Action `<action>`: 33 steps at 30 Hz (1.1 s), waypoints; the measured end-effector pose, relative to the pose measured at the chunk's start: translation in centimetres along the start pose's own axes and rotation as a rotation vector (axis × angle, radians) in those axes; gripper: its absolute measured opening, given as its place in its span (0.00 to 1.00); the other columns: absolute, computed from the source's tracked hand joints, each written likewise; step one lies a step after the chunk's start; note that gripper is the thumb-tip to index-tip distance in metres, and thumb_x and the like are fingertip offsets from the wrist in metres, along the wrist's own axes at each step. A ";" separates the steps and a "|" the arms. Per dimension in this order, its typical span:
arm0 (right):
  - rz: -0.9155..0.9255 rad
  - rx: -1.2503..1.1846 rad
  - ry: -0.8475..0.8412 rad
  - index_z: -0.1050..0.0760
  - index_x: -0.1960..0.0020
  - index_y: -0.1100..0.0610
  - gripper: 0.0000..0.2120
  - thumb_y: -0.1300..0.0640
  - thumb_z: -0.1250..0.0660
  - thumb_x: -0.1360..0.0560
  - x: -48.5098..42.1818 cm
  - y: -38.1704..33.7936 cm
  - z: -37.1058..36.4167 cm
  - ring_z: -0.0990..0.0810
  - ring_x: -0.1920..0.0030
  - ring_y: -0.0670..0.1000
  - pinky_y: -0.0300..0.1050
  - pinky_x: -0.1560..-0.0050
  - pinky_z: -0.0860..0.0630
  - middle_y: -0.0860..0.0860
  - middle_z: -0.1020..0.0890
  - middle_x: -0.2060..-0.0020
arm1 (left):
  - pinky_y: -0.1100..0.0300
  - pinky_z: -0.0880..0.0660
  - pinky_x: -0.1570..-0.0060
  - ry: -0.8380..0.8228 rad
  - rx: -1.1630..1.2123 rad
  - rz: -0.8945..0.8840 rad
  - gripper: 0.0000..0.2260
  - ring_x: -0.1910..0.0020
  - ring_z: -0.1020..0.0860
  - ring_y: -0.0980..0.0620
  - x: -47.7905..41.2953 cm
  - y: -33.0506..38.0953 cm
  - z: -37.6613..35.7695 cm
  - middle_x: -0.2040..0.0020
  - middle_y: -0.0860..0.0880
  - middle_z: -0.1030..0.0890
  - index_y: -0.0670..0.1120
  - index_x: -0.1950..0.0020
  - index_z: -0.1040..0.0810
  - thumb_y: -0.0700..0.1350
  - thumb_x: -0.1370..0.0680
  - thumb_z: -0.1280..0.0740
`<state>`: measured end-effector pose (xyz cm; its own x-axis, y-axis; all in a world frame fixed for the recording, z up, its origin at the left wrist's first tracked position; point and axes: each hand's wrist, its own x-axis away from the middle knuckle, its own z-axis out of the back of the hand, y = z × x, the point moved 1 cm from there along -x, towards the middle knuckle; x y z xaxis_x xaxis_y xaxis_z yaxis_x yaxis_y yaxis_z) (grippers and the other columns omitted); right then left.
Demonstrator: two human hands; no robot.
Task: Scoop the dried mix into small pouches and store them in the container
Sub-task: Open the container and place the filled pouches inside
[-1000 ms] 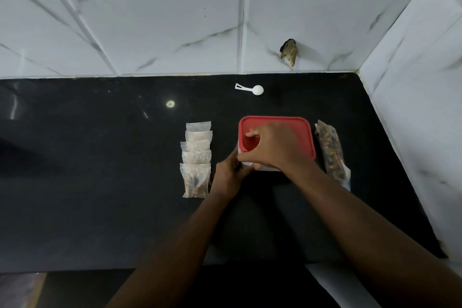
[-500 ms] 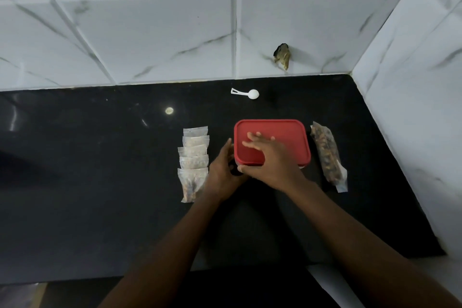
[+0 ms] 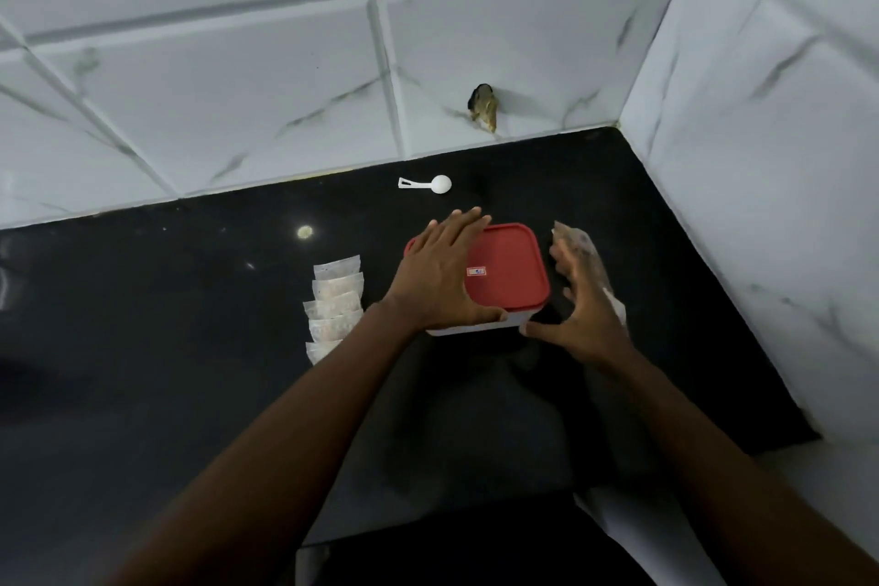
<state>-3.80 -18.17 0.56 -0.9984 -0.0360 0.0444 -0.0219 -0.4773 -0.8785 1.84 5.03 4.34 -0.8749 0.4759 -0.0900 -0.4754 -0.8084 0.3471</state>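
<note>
**Left palm on the lid, right hand spread beside it**

My left hand lies flat, fingers straight, on the container's red lid. My right hand is spread open and grips nothing, just right of the container. I can't tell if its thumb touches. The dried mix bag lies partly behind it. Small pouches line up left of my left wrist. The scoop sits beyond my fingertips, near the tiled wall. The black counter stretches nearer me.

The head camera looks down at the counter, toward the tiled wall. The left hand and right hand sit close below.
</note>
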 end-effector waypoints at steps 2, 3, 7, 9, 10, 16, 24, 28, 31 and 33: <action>-0.032 0.007 -0.024 0.48 0.18 0.46 0.62 0.55 0.13 0.41 -0.2 0.6 -0.8 0.35 0.23 0.48 0.54 0.26 0.31 0.49 0.37 0.21 | 0.45 0.52 0.18 -0.094 -0.041 -0.015 0.59 0.17 0.48 0.48 -1.6 0.3 0.2 0.16 0.49 0.46 0.48 0.16 0.47 0.75 0.37 0.26; -0.045 0.001 -0.037 0.47 0.18 0.50 0.61 0.56 0.13 0.41 -0.3 1.0 -1.1 0.34 0.23 0.49 0.52 0.26 0.31 0.51 0.37 0.21 | 0.45 0.53 0.19 -0.136 -0.059 -0.022 0.61 0.17 0.49 0.47 -2.4 0.6 0.2 0.15 0.49 0.48 0.48 0.16 0.48 0.75 0.38 0.26; -0.104 -0.041 -0.105 0.42 0.20 0.53 0.55 0.55 0.15 0.38 -0.7 1.8 -2.3 0.27 0.34 0.39 0.23 0.42 0.30 0.46 0.29 0.28 | 0.42 0.50 0.19 -0.260 -0.119 -0.007 0.65 0.17 0.48 0.46 -4.6 1.9 -0.2 0.15 0.48 0.50 0.46 0.16 0.52 0.77 0.41 0.26; -0.153 -0.072 -0.105 0.37 0.23 0.50 0.48 0.53 0.16 0.36 -0.7 1.6 -2.5 0.25 0.38 0.38 0.24 0.48 0.30 0.42 0.25 0.35 | 0.40 0.49 0.20 -0.291 -0.140 0.002 0.66 0.18 0.44 0.45 -5.1 2.4 -0.4 0.16 0.48 0.47 0.45 0.16 0.51 0.77 0.41 0.27; -0.174 -0.077 -0.099 0.35 0.24 0.49 0.45 0.52 0.16 0.35 -0.7 1.5 -2.6 0.25 0.39 0.39 0.26 0.49 0.31 0.40 0.24 0.39 | 0.40 0.48 0.20 -0.299 -0.152 0.006 0.65 0.19 0.42 0.45 -5.2 2.7 -0.4 0.16 0.48 0.45 0.45 0.16 0.50 0.77 0.41 0.27; -0.222 -0.001 -0.069 0.29 0.28 0.49 0.36 0.47 0.19 0.32 -0.6 1.6 -2.8 0.25 0.39 0.42 0.27 0.49 0.36 0.39 0.23 0.42 | 0.35 0.51 0.20 -0.304 -0.254 0.049 0.64 0.21 0.37 0.42 -5.6 4.4 -1.2 0.19 0.44 0.39 0.42 0.17 0.47 0.79 0.40 0.30; -0.236 0.194 -0.093 0.24 0.34 0.52 0.28 0.43 0.22 0.29 -1.3 1.2 -2.3 0.25 0.45 0.42 0.24 0.54 0.36 0.40 0.23 0.48 | 0.37 0.43 0.23 -0.365 -0.189 0.104 0.61 0.23 0.36 0.41 -6.3 4.7 -0.4 0.20 0.45 0.38 0.44 0.17 0.45 0.76 0.38 0.27; -0.208 0.146 -0.098 0.22 0.38 0.54 0.25 0.48 0.20 0.30 -1.3 1.6 -2.1 0.24 0.55 0.32 0.19 0.59 0.33 0.35 0.24 0.55 | 0.41 0.34 0.30 -0.428 -0.131 0.140 0.55 0.25 0.32 0.44 -7.3 4.7 1.3 0.22 0.48 0.34 0.48 0.18 0.41 0.74 0.36 0.27; -0.201 0.130 -0.115 0.23 0.35 0.52 0.26 0.48 0.21 0.30 -1.3 1.7 -2.0 0.27 0.56 0.29 0.20 0.60 0.32 0.39 0.22 0.50 | 0.45 0.31 0.34 -0.527 -0.061 0.189 0.50 0.29 0.28 0.45 -8.6 4.2 2.6 0.24 0.49 0.31 0.51 0.19 0.38 0.73 0.34 0.27; -0.220 0.103 -0.128 0.24 0.33 0.49 0.28 0.47 0.21 0.30 -1.3 1.6 -2.0 0.26 0.54 0.31 0.23 0.59 0.33 0.38 0.22 0.48 | 0.46 0.29 0.35 -0.585 -0.010 0.212 0.50 0.29 0.28 0.44 -9.3 3.8 3.1 0.24 0.48 0.31 0.51 0.19 0.38 0.72 0.34 0.26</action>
<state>-2.64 -17.13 -1.86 -0.9552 -0.0289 0.2945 -0.2257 -0.5724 -0.7883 8.41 -1.40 9.42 -0.7558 0.4137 0.5076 -0.3005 -0.9078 0.2925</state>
